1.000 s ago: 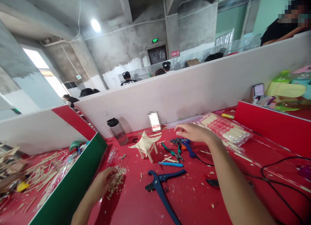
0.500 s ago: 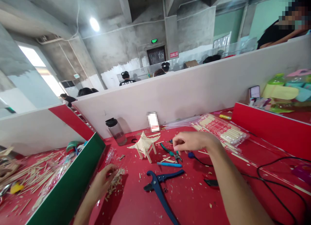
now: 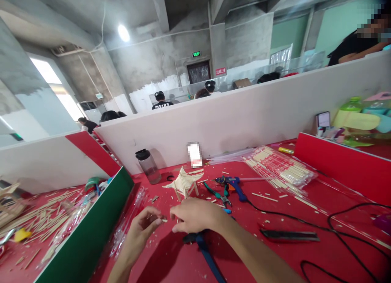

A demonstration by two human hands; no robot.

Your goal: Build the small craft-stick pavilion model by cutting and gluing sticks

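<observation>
My left hand point(image 3: 142, 232) is closed, with a short pale piece of wooden stick point(image 3: 164, 220) pinched at its fingertips. Facing it, my right hand point(image 3: 195, 215) has thumb and fingers curled but apart, and nothing shows between them. Just behind the hands stands a small pavilion model point(image 3: 183, 183) of thin wooden sticks, with a peaked roof and legs. The blue pipe cutter point(image 3: 206, 252) lies under my right hand and forearm, partly hidden. To the right of the model are green-handled pliers point(image 3: 224, 195) and a blue glue gun point(image 3: 233, 183) with its cable.
A dark water bottle point(image 3: 148, 166) stands by the white partition point(image 3: 232, 124). Bagged wooden sticks point(image 3: 281, 164) lie at the back right. A black utility knife point(image 3: 290, 235) is beside my right forearm. Green point(image 3: 100, 217) and red dividers point(image 3: 345, 164) flank the red table. Other people sit beyond.
My right hand has moved left and nearer from over the pliers, uncovering the glue gun. My left hand has shifted slightly right from the wood scraps and shows a small stick piece.
</observation>
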